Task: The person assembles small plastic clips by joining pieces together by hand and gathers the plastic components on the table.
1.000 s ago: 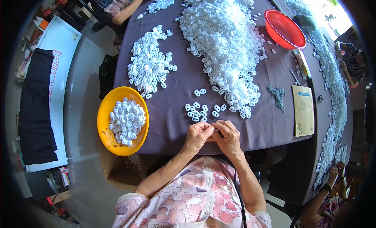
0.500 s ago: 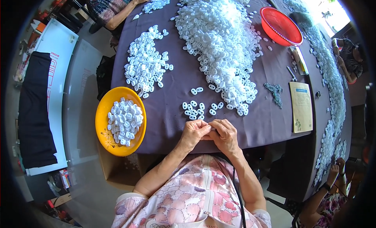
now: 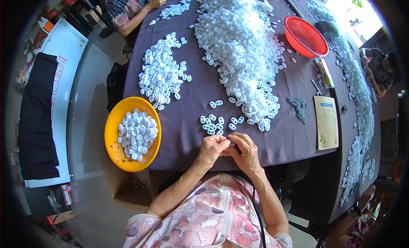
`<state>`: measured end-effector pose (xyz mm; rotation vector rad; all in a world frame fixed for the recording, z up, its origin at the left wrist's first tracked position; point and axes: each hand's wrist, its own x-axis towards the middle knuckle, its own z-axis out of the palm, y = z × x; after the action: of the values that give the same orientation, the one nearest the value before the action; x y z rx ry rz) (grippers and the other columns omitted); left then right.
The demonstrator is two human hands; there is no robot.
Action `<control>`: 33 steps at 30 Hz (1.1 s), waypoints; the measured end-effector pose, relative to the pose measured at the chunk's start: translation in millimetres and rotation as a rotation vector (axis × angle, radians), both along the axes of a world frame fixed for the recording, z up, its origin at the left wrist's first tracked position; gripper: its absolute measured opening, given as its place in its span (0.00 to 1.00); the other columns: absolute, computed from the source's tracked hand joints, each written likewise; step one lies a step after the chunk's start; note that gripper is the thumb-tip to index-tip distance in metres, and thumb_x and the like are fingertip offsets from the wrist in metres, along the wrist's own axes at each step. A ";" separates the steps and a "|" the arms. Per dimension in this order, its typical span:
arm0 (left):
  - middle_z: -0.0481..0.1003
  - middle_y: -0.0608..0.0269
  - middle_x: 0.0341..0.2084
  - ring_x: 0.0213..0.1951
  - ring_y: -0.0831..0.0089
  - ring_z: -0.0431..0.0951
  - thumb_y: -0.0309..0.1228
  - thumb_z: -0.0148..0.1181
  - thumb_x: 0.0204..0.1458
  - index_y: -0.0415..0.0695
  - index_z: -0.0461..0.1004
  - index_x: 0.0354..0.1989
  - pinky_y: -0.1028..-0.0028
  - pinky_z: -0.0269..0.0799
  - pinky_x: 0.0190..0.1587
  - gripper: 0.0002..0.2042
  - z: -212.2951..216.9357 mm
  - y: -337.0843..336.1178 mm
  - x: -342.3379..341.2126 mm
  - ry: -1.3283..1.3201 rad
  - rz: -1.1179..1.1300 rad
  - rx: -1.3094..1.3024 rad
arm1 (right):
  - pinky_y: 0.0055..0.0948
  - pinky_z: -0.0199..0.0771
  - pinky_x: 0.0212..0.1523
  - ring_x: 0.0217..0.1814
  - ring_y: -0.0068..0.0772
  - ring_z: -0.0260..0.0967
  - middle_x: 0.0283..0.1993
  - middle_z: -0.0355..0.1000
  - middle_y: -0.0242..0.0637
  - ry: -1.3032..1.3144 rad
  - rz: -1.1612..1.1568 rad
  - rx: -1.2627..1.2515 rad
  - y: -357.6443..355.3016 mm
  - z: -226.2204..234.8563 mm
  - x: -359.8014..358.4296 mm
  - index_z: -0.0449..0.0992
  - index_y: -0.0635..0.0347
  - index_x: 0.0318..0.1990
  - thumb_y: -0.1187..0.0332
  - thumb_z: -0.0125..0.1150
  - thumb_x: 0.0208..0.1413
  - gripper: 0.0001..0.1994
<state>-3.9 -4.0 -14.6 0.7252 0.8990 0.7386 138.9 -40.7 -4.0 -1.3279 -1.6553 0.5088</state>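
Note:
My left hand [image 3: 211, 149] and my right hand [image 3: 246, 153] meet at the table's near edge, thumbs and fingertips pinched together. Between them shows a bit of a small white plastic piece [image 3: 232, 144], mostly covered by the fingers. Just beyond my hands lies a loose group of white oval two-hole plastic pieces [image 3: 212, 124]. Farther back spreads a large heap of the same pieces [image 3: 243, 56], with a smaller pile [image 3: 162, 73] to its left. At my left, a yellow bowl [image 3: 111, 133] holds a mound of white pieces [image 3: 137, 135].
A red basket [image 3: 294, 34] sits beyond the heap. To the right are a grey-green bundle of cords [image 3: 298, 108] and a tan booklet [image 3: 326, 124]. An open cardboard box [image 3: 123, 186] stands below the bowl. Other people work at the far left and along the right-hand table.
The view has shifted slightly, so the table sits a little lower in it. My hands stay pinched together, with the white piece showing a bit more. The lower-right person's hands have moved down.

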 end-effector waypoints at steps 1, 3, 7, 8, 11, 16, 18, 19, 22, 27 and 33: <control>0.76 0.61 0.27 0.28 0.80 0.76 0.23 0.54 0.54 0.34 0.74 0.30 0.82 0.74 0.30 0.05 1.0 0.8 -0.8 -0.002 -0.013 -0.019 | 0.34 0.72 0.38 0.39 0.43 0.70 0.39 0.72 0.41 -0.012 0.000 0.008 -0.2 -1.1 0.6 0.73 0.62 0.40 0.75 0.66 0.38 0.17; 0.76 0.61 0.27 0.28 0.80 0.76 0.23 0.54 0.53 0.34 0.74 0.30 0.82 0.74 0.31 0.05 1.1 2.4 -2.2 -0.005 -0.023 -0.037 | 0.34 0.72 0.38 0.39 0.43 0.70 0.39 0.72 0.41 -0.003 0.005 -0.013 -0.7 -1.7 1.7 0.73 0.62 0.39 0.75 0.66 0.38 0.16; 0.75 0.61 0.27 0.29 0.79 0.76 0.24 0.54 0.54 0.35 0.73 0.31 0.80 0.77 0.32 0.05 2.3 6.3 -3.2 0.005 -0.097 -0.018 | 0.33 0.72 0.38 0.38 0.42 0.71 0.38 0.72 0.40 0.010 -0.001 -0.028 -2.0 -2.3 0.8 0.74 0.61 0.38 0.75 0.66 0.39 0.14; 0.75 0.61 0.28 0.29 0.78 0.76 0.25 0.53 0.55 0.35 0.73 0.32 0.79 0.77 0.33 0.06 2.9 5.8 -2.6 0.004 -0.107 -0.042 | 0.33 0.72 0.38 0.38 0.42 0.71 0.38 0.72 0.40 0.009 0.003 -0.025 -1.9 -2.9 0.8 0.74 0.61 0.38 0.75 0.66 0.39 0.14; 0.75 0.61 0.28 0.29 0.78 0.76 0.26 0.53 0.56 0.36 0.72 0.33 0.78 0.78 0.32 0.06 -1.4 1.5 -0.6 -0.009 -0.082 -0.022 | 0.32 0.72 0.37 0.38 0.41 0.71 0.37 0.73 0.39 0.034 -0.024 -0.038 -2.6 -2.8 -0.5 0.75 0.61 0.37 0.77 0.65 0.39 0.13; 0.75 0.62 0.29 0.31 0.78 0.77 0.27 0.52 0.57 0.36 0.72 0.35 0.77 0.78 0.33 0.07 -7.8 -2.5 1.5 0.043 -0.066 0.034 | 0.28 0.72 0.34 0.35 0.35 0.71 0.38 0.73 0.37 0.008 -0.049 0.002 -4.6 -4.3 -3.1 0.76 0.60 0.37 0.77 0.63 0.40 0.13; 0.75 0.62 0.29 0.31 0.78 0.77 0.27 0.52 0.57 0.36 0.72 0.35 0.77 0.79 0.34 0.07 -10.4 -3.1 1.3 0.048 -0.061 0.044 | 0.28 0.72 0.34 0.36 0.35 0.71 0.38 0.73 0.36 -0.010 -0.057 0.013 -5.5 -6.6 -4.7 0.76 0.60 0.37 0.77 0.63 0.40 0.13; 0.75 0.62 0.29 0.31 0.77 0.77 0.28 0.52 0.57 0.36 0.72 0.34 0.76 0.79 0.34 0.07 -14.8 -2.5 0.4 0.081 -0.076 0.121 | 0.28 0.72 0.35 0.36 0.35 0.71 0.38 0.73 0.37 -0.024 -0.068 0.029 -5.9 -7.6 -5.9 0.76 0.61 0.37 0.77 0.63 0.40 0.13; 0.75 0.61 0.28 0.30 0.77 0.77 0.28 0.53 0.57 0.35 0.72 0.34 0.75 0.79 0.33 0.08 -11.6 -1.6 0.3 0.123 -0.093 0.181 | 0.31 0.72 0.36 0.36 0.38 0.71 0.38 0.73 0.38 -0.037 -0.083 0.047 -7.5 -8.6 -7.2 0.75 0.61 0.37 0.77 0.63 0.39 0.13; 0.75 0.61 0.27 0.29 0.75 0.78 0.28 0.53 0.56 0.36 0.73 0.32 0.73 0.80 0.32 0.07 -1.6 1.6 -1.4 0.093 -0.112 0.102 | 0.33 0.71 0.37 0.36 0.41 0.69 0.37 0.72 0.38 -0.082 -0.076 0.072 -8.4 -7.0 -7.7 0.74 0.61 0.36 0.77 0.63 0.39 0.13; 0.74 0.62 0.27 0.29 0.74 0.78 0.26 0.53 0.55 0.37 0.72 0.30 0.72 0.80 0.33 0.06 -2.6 1.2 -1.4 0.100 -0.106 0.087 | 0.35 0.70 0.37 0.36 0.43 0.68 0.36 0.71 0.39 -0.156 -0.052 0.106 -7.9 -11.5 -7.3 0.72 0.62 0.37 0.76 0.61 0.42 0.12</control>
<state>-5.3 -2.8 -17.2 0.8862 0.9164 0.6549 131.6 -48.6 -15.5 -1.3567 -1.7450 0.2888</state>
